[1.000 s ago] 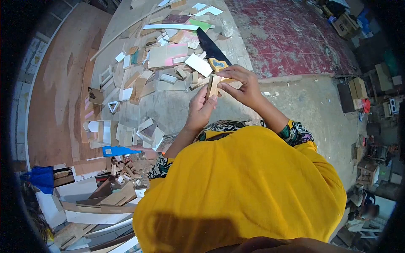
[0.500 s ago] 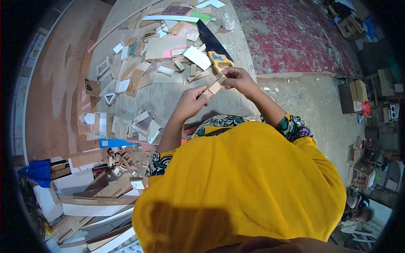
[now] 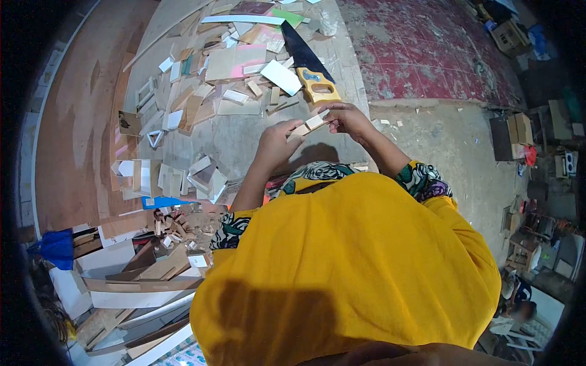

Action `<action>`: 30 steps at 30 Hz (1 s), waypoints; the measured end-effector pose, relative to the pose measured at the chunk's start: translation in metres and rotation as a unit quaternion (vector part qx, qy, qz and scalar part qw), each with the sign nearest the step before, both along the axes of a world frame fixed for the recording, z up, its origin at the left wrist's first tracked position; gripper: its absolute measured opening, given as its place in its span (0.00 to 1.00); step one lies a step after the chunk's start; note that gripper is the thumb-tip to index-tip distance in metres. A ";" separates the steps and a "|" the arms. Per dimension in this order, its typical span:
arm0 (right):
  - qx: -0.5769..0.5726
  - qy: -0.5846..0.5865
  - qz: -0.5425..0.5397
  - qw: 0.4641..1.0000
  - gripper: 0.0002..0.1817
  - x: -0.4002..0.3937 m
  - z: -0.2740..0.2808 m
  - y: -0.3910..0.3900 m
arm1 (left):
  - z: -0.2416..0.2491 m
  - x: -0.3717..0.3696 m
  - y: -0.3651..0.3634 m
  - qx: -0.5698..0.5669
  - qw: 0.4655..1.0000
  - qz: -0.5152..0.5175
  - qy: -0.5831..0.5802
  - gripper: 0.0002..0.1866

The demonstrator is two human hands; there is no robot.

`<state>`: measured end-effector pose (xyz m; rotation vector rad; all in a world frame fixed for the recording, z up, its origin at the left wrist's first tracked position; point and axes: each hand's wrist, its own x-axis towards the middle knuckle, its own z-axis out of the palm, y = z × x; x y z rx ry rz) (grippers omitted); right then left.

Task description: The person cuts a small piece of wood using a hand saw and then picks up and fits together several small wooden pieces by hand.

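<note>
A small wooden strip with blocks on it (image 3: 314, 121) is held between my two hands, above the near part of the table. Around its left end, my left hand (image 3: 278, 143) is closed. The fingers of my right hand (image 3: 348, 119) pinch the other end. Just beyond my right hand lies a handsaw (image 3: 317, 86) with a yellow handle and dark blade, flat on the table. A white rectangular piece (image 3: 281, 77) and several small wood offcuts (image 3: 274, 96) lie to the left of the saw.
Wood and board scraps cover much of the worktable (image 3: 244, 137). Small box-like pieces (image 3: 146, 177) stand at its left near edge. A pile of boards (image 3: 140, 274) lies on the floor at lower left. At lower right a person (image 3: 519, 311) is partly visible.
The wooden piece has turned in my hands, showing its pale blocks more plainly. Both hands have shifted slightly, and the saw handle is now less covered by my right hand.
</note>
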<state>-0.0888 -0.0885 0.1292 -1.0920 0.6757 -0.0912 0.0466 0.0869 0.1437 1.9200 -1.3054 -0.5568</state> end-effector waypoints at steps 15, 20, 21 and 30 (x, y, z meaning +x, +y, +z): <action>-0.001 0.034 0.006 0.999 0.13 -0.010 -0.006 -0.010 | -0.009 0.006 -0.012 0.017 0.998 -0.045 0.042 0.18; 0.038 0.018 0.017 0.999 0.13 -0.009 -0.007 -0.014 | -0.007 0.026 -0.011 0.031 0.909 -0.014 0.416 0.18; 0.039 0.018 0.019 0.999 0.13 -0.008 -0.007 -0.015 | 0.007 0.026 -0.007 0.065 0.864 0.003 0.499 0.19; 0.096 -0.010 0.037 0.995 0.15 0.003 -0.014 -0.024 | 0.024 0.034 0.003 0.065 0.840 0.015 0.539 0.20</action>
